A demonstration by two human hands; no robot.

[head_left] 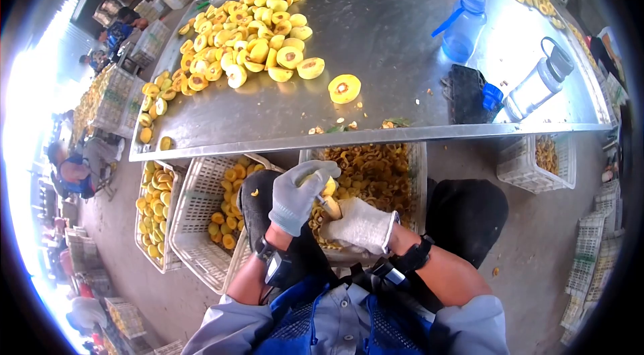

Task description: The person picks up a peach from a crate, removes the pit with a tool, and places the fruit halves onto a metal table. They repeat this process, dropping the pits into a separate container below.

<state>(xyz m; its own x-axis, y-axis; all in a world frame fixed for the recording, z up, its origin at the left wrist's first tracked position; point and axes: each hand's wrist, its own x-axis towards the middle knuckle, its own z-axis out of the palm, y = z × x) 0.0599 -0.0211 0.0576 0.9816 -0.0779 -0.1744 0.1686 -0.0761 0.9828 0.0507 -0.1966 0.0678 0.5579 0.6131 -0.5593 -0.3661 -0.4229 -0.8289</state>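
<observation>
In a grey glove, my left hand (295,199) is closed around a yellow peach half (329,186), mostly covered by the fingers. My right hand (362,225), in a white knitted glove, grips a short tool with a wooden handle (332,207). The tool's metal end meets the fruit; its exact shape is hidden. Both hands are together over a white crate (419,181) of brownish peach scraps (369,170) between my knees. On the metal table (376,20) ahead lie a heap of peach halves (251,36) and a single half (344,89) near the edge.
A blue bottle (464,26), a clear bottle (537,87) and a dark pouch (466,93) are on the table's right side. Crates of peach halves (176,221) stand at my left, another scrap crate (537,166) at right. Other people (77,170) sit farther left.
</observation>
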